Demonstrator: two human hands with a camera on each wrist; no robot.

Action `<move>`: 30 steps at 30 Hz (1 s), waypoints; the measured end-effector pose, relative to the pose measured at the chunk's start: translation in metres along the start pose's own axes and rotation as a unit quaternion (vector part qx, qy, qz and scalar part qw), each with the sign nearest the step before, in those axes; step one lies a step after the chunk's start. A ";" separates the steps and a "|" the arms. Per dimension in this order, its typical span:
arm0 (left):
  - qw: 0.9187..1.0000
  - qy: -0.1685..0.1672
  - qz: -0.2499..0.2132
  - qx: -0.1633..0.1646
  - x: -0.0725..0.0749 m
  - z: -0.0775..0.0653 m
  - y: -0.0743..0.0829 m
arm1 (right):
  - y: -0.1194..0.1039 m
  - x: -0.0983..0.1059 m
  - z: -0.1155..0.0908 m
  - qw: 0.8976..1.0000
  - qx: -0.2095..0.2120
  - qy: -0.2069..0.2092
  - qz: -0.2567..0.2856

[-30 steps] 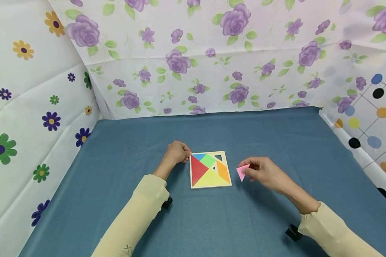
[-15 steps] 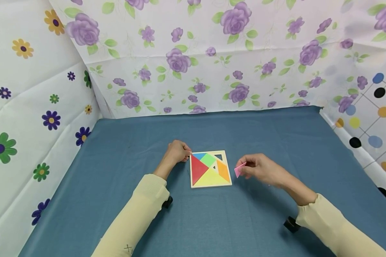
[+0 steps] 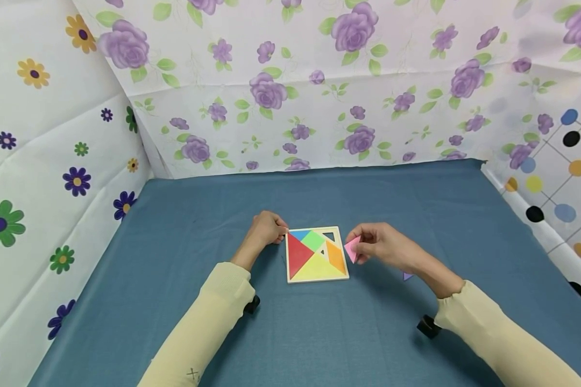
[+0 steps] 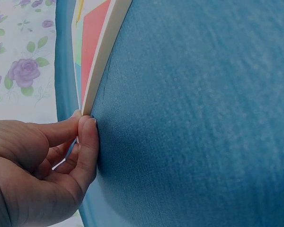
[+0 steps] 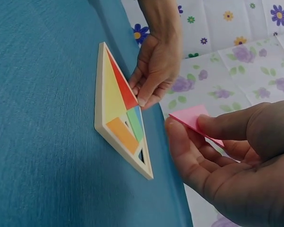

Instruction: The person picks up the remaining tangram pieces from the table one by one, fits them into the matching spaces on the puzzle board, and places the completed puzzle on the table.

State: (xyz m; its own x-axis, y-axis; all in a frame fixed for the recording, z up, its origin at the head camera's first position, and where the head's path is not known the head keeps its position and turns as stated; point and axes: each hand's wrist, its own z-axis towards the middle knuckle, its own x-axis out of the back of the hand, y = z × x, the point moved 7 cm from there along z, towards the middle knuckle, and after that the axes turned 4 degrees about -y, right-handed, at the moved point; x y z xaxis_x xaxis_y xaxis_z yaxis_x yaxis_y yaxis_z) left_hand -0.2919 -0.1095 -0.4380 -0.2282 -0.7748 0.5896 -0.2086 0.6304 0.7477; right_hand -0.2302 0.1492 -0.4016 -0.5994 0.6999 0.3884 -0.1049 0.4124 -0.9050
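A square wooden tangram tray (image 3: 318, 280) lies flat on the blue cloth. Red, yellow, green, blue and orange pieces fill most of it; two gaps show, at its far right corner and beside the orange piece (image 3: 336, 258). My left hand (image 3: 267, 228) pinches the tray's far left corner between thumb and fingers, seen closely in the left wrist view. Just right of the tray, my right hand (image 3: 384, 246) holds a pink triangle piece (image 5: 191, 116) between thumb and fingertips, raised above the cloth and tilted.
A small purple piece (image 3: 407, 276) lies on the blue cloth (image 3: 290, 338), partly hidden under my right wrist. Flower-printed sheets (image 3: 271, 129) stand along the back and left, and a dotted sheet (image 3: 557, 188) along the right.
My right hand has moved left and slightly away from me with the pink triangle, nearer the tray. The purple piece has come into sight behind it. My left hand stays put.
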 end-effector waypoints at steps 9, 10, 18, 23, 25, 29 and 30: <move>1.000 -0.002 -0.007 0.002 0.000 -0.001 0.000 | -0.002 0.001 0.008 1.000 0.001 0.009 0.004; 1.000 -0.002 -0.006 0.002 0.000 -0.001 0.000 | -0.002 0.001 0.009 1.000 0.000 0.010 0.001; 1.000 0.000 -0.006 0.005 0.000 0.001 -0.001 | 0.001 0.000 0.019 1.000 -0.003 0.005 -0.003; 1.000 0.000 0.004 0.000 0.000 0.001 0.000 | 0.000 0.000 0.026 1.000 0.004 0.001 -0.020; 1.000 -0.001 0.005 -0.004 0.000 0.001 0.000 | 0.000 0.000 0.028 1.000 0.006 0.000 -0.024; 1.000 -0.003 0.003 -0.008 0.000 0.001 0.000 | -0.002 0.000 0.033 1.000 0.011 -0.003 -0.018; 1.000 -0.004 0.005 -0.008 0.000 0.001 0.000 | -0.002 -0.001 0.034 1.000 0.012 -0.003 -0.016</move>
State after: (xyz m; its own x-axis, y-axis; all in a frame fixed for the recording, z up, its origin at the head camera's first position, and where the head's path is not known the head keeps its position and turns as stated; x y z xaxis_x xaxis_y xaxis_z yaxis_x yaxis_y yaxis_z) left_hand -0.2927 -0.1096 -0.4379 -0.2368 -0.7687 0.5941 -0.1913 0.6364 0.7473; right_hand -0.2564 0.1283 -0.4058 -0.6004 0.6828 0.4162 -0.1436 0.4200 -0.8961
